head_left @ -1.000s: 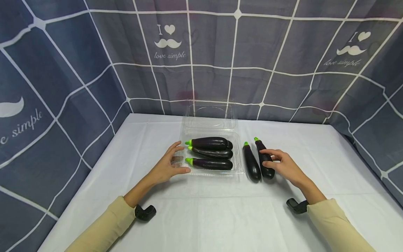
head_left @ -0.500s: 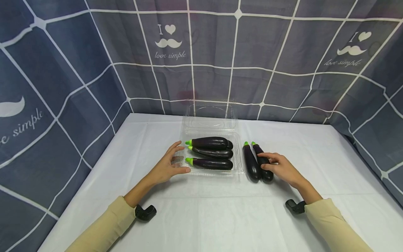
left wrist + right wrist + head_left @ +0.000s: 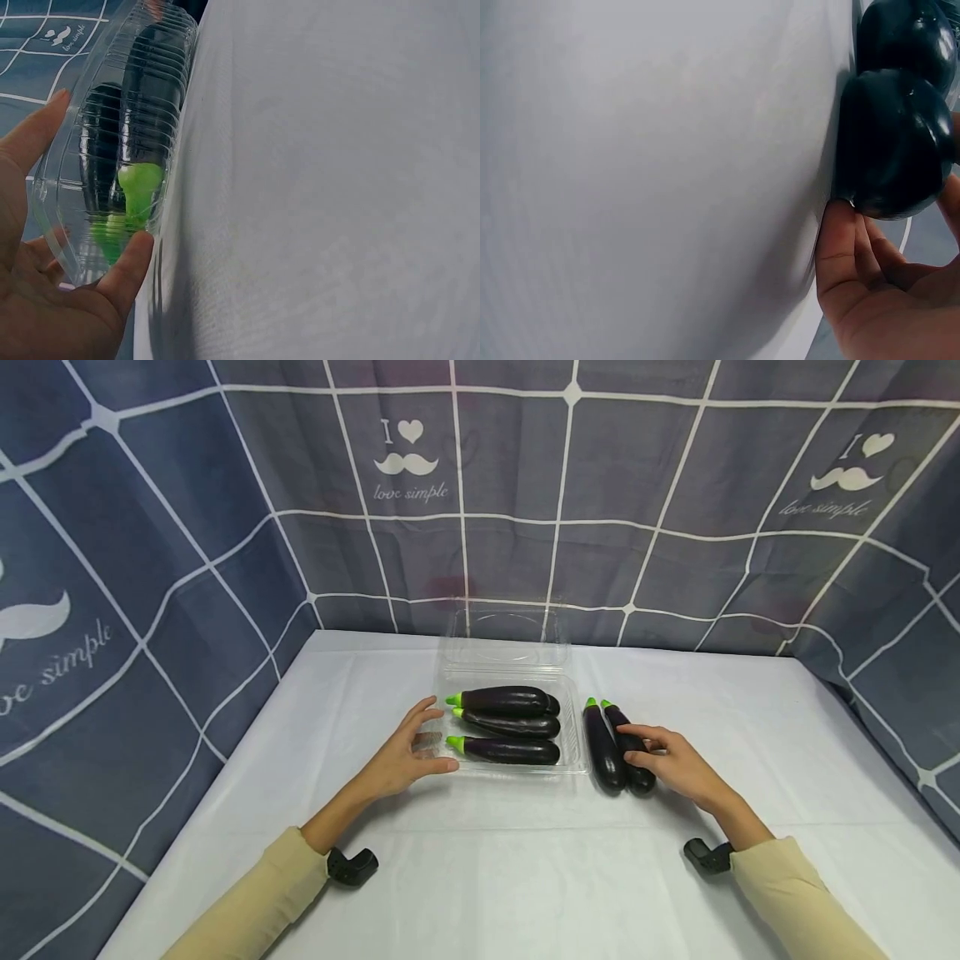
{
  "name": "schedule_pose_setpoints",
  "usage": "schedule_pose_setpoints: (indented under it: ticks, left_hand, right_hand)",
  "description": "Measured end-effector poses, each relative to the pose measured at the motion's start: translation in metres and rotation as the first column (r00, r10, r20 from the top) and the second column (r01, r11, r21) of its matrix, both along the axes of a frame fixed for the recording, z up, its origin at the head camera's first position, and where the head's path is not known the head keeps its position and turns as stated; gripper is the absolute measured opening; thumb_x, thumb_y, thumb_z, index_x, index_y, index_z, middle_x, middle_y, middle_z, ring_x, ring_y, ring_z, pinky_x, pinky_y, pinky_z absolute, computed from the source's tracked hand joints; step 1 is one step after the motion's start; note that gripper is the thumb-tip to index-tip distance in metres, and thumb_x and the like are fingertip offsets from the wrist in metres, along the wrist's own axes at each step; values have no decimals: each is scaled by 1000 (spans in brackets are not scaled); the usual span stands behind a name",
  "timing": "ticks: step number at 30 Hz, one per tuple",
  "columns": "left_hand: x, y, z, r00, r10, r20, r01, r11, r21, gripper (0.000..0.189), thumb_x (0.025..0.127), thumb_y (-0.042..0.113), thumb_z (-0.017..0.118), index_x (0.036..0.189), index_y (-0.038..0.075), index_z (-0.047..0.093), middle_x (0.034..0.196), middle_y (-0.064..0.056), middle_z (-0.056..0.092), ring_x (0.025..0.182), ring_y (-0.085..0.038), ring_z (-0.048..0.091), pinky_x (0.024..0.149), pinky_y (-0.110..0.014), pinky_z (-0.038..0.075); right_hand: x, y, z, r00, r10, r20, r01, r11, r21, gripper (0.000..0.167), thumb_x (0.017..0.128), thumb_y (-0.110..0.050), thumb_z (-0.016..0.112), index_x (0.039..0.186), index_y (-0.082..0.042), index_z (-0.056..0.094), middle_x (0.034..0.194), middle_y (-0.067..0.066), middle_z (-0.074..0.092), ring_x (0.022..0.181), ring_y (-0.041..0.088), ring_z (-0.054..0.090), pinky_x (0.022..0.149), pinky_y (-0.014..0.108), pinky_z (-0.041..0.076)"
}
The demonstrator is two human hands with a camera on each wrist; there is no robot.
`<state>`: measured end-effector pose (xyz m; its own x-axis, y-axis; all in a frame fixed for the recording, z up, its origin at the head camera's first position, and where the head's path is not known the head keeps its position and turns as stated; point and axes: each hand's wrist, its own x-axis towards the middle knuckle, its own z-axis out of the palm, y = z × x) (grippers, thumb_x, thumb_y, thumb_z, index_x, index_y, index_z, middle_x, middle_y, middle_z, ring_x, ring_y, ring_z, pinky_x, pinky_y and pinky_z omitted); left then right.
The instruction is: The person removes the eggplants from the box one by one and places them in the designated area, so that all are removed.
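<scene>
In the head view, a clear plastic clamshell container (image 3: 573, 752) with its lid raised holds several dark purple, green-tipped eggplants (image 3: 513, 751). My left hand (image 3: 408, 758) is spread at its left end, thumb by the front corner. The left wrist view shows the thumb tip (image 3: 139, 251) low against the ribbed wall and a finger reaching the rim. To the right, two eggplants lie side by side on the table. My right hand (image 3: 678, 767) holds the outer eggplant (image 3: 621, 725) between thumb and fingers. The inner eggplant (image 3: 603, 752) lies between it and the container.
A white cloth (image 3: 495, 877) covers the table. Grey-blue curtains (image 3: 510, 560) with white grid lines stand behind and at both sides. The transparent lid (image 3: 504, 652) leans up behind the container. Dark wrist mounts (image 3: 352, 867) sit at both cuffs.
My right hand has shifted the outer eggplant slightly left and nearer, up against the inner one. My left hand stays at the container's end. The head view has shifted slightly.
</scene>
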<state>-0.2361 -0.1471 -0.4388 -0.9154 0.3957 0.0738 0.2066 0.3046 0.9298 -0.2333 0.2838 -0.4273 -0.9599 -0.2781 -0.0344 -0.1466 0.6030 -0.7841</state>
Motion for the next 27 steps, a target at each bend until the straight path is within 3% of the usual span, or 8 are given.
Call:
schedule_pose_setpoints:
  ticks: [17, 27]
  left_hand:
    - [2, 1, 0, 999, 19, 26, -19, 1000, 7, 90, 81, 26, 84, 150, 2, 33, 164, -3, 6, 137, -42, 35, 105, -51, 41]
    - [2, 2, 1, 1000, 21, 16, -21, 1000, -6, 90, 81, 26, 84, 151, 2, 33, 164, -4, 7, 137, -43, 35, 105, -52, 41]
  right_hand:
    - [2, 0, -3, 999, -27, -37, 27, 1000, -16, 49, 99, -22, 63, 143, -4, 51, 143, 25, 45, 119, 41, 47, 89, 51, 43]
    - [2, 1, -3, 997, -56, -47, 54, 998, -32, 47, 99, -20, 61, 142, -2, 51, 141, 25, 46, 120, 42, 48, 90, 52, 43]
